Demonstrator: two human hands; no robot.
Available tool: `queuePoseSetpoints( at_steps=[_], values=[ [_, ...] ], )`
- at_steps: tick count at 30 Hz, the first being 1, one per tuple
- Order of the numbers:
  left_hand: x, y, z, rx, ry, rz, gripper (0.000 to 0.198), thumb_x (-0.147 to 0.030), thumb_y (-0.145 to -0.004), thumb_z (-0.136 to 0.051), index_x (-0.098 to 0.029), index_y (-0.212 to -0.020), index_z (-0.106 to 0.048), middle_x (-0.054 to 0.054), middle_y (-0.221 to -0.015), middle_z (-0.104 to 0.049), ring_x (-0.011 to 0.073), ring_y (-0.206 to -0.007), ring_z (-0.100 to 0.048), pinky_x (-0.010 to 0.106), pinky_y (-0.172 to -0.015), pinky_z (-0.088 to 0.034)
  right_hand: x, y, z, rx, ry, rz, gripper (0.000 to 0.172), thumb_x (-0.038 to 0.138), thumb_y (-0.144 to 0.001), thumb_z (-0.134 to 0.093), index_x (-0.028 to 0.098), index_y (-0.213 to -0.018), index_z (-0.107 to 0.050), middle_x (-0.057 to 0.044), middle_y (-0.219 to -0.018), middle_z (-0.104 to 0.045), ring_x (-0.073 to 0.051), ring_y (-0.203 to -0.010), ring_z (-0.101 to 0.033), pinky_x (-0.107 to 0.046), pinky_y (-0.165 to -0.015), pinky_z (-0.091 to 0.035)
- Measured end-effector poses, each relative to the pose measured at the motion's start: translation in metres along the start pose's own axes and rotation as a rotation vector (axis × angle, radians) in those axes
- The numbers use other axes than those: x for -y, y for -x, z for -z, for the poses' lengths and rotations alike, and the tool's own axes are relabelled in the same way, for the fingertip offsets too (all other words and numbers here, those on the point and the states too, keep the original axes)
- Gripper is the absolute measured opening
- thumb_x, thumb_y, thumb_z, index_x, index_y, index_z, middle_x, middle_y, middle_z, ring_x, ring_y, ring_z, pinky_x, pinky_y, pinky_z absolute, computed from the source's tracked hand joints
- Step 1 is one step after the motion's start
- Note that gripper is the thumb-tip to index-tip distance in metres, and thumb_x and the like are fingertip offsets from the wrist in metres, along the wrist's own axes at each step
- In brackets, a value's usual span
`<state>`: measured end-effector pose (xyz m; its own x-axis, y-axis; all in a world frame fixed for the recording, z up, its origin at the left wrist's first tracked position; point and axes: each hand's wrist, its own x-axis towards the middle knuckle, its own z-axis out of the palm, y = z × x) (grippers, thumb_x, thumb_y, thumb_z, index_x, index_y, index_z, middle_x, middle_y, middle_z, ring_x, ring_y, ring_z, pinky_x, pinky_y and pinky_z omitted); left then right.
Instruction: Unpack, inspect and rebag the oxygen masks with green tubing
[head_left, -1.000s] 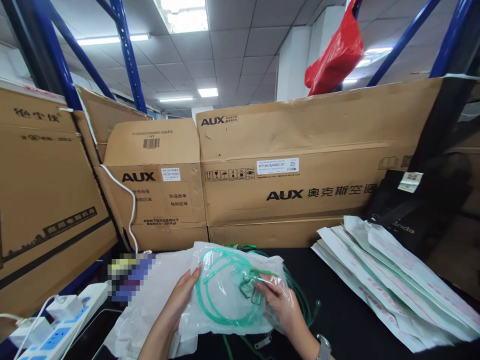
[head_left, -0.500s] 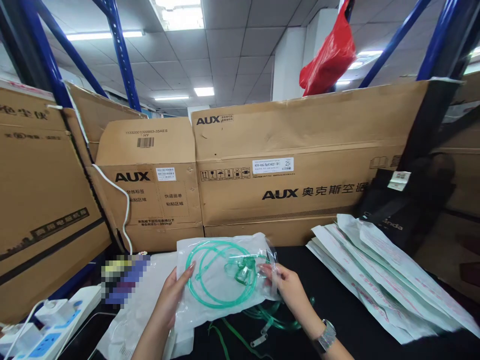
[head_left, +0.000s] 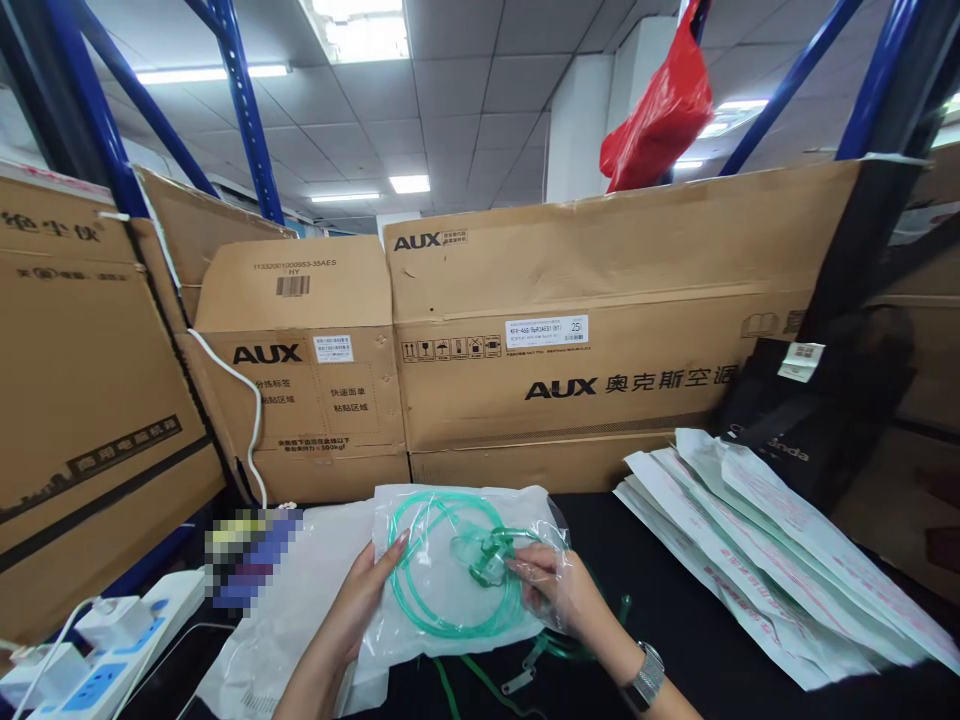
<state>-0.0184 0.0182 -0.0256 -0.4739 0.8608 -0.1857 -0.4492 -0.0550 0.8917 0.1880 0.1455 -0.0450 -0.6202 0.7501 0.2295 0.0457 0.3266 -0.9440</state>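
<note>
A clear plastic pouch (head_left: 442, 640) holding a coil of green tubing (head_left: 450, 580) is held up over the black table (head_left: 675, 640). My left hand (head_left: 367, 590) grips the pouch's left edge with thumb and fingers. My right hand (head_left: 559, 595) is inside the pouch's open right end, seen through the film, fingers closed on the green tubing by its connector. A watch sits on my right wrist (head_left: 643, 675). More loose green tubing (head_left: 540, 650) lies on the table under the pouch.
A fanned stack of paper-backed sterile pouches (head_left: 765, 560) lies at the right. White plastic bags (head_left: 300, 600) lie at the left, beside a power strip with plugs (head_left: 97, 650). Large AUX cardboard boxes (head_left: 570, 340) wall the back. A red bag (head_left: 664, 110) hangs above.
My right hand went from pinching the pouch's right edge to reaching inside it and gripping the tubing. The pouch dropped slightly and shifted right.
</note>
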Motion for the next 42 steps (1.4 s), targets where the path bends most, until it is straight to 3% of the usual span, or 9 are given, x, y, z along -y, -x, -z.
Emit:
queuePoseSetpoints(
  at_steps=[9,15,17,19,23,27,30,35,42],
  values=[
    [0.000,0.003,-0.003,0.048,-0.133,-0.064,0.048,-0.027,-0.053,-0.076,-0.012,-0.096,-0.060,0.013,-0.091,-0.069,0.0284,-0.083,-0.064,0.037,-0.074,-0.050,-0.015,-0.006,0.005,-0.161,-0.076,-0.049,0.030,0.046,-0.062,-0.063,0.019,-0.073,-0.069,-0.004,-0.060,-0.063,-0.016,-0.045,-0.053,-0.029,-0.047,-0.045],
    [-0.004,-0.001,0.003,-0.057,0.055,-0.111,0.053,-0.021,-0.058,-0.074,-0.012,-0.106,-0.055,0.011,-0.085,-0.071,0.0274,-0.082,-0.065,0.036,-0.073,-0.051,-0.013,-0.008,0.015,-0.500,-0.317,0.017,0.040,0.049,-0.068,-0.060,0.020,-0.094,-0.064,-0.009,-0.110,-0.058,-0.024,-0.104,-0.050,-0.037,-0.093,-0.037],
    [-0.003,-0.004,0.005,-0.087,0.128,-0.143,0.054,-0.019,-0.060,-0.072,-0.015,-0.110,-0.053,0.009,-0.087,-0.071,0.0255,-0.082,-0.065,0.035,-0.074,-0.051,-0.009,-0.005,0.010,-0.416,-0.565,-0.053,0.044,0.052,-0.071,-0.056,0.021,-0.102,-0.059,-0.009,-0.116,-0.056,-0.024,-0.106,-0.051,-0.041,-0.093,-0.037],
    [0.000,-0.006,0.004,-0.110,0.170,-0.157,0.053,-0.018,-0.062,-0.071,-0.017,-0.112,-0.052,0.007,-0.088,-0.071,0.0242,-0.082,-0.066,0.034,-0.075,-0.051,-0.004,0.000,0.001,-0.158,-0.753,-0.116,0.047,0.054,-0.072,-0.054,0.020,-0.104,-0.057,-0.011,-0.118,-0.054,-0.025,-0.105,-0.052,-0.043,-0.091,-0.039],
    [0.009,-0.004,-0.002,-0.032,0.107,-0.143,0.060,-0.021,-0.061,-0.073,-0.017,-0.115,-0.049,0.009,-0.091,-0.070,0.0248,-0.085,-0.065,0.036,-0.077,-0.050,0.005,0.014,-0.015,0.188,-0.830,-0.046,0.069,0.053,-0.055,-0.070,0.021,-0.112,-0.053,-0.013,-0.123,-0.051,-0.028,-0.112,-0.046,-0.044,-0.092,-0.038],
    [0.011,0.000,-0.002,0.137,0.054,-0.112,0.069,-0.036,-0.049,-0.078,-0.015,-0.110,-0.054,0.011,-0.095,-0.068,0.0287,-0.092,-0.061,0.036,-0.080,-0.047,0.012,0.015,-0.013,-0.036,-0.850,-0.065,0.064,0.047,-0.061,-0.069,0.022,-0.117,-0.050,-0.010,-0.116,-0.057,-0.027,-0.108,-0.050,-0.041,-0.089,-0.041],
    [0.004,0.003,0.002,0.214,0.165,-0.008,0.071,-0.066,-0.054,-0.058,-0.014,-0.103,-0.060,0.013,-0.094,-0.068,0.0291,-0.093,-0.060,0.035,-0.079,-0.047,0.015,0.007,-0.003,-0.265,-0.863,-0.151,0.051,0.040,-0.066,-0.067,0.021,-0.112,-0.054,-0.007,-0.107,-0.062,-0.024,-0.099,-0.057,-0.038,-0.086,-0.044],
    [0.001,0.004,0.002,0.406,0.108,0.133,0.068,-0.065,-0.073,-0.035,-0.012,-0.108,-0.058,0.015,-0.089,-0.068,0.0215,-0.066,-0.065,0.032,-0.067,-0.048,0.018,0.007,-0.001,-0.175,-0.735,-0.258,0.037,0.039,-0.064,-0.068,0.015,-0.092,-0.064,-0.008,-0.084,-0.069,-0.025,-0.076,-0.064,-0.038,-0.071,-0.050],
    [0.029,-0.008,-0.004,0.097,-0.110,0.028,0.035,-0.042,-0.064,-0.066,-0.014,-0.085,-0.067,0.005,-0.080,-0.071,0.0178,-0.071,-0.063,0.023,-0.065,-0.046,0.010,0.011,-0.020,-0.014,-0.420,-0.087,0.040,0.044,-0.064,-0.067,0.018,-0.094,-0.062,-0.007,-0.095,-0.067,-0.023,-0.085,-0.061,-0.035,-0.076,-0.048]
  ],
)
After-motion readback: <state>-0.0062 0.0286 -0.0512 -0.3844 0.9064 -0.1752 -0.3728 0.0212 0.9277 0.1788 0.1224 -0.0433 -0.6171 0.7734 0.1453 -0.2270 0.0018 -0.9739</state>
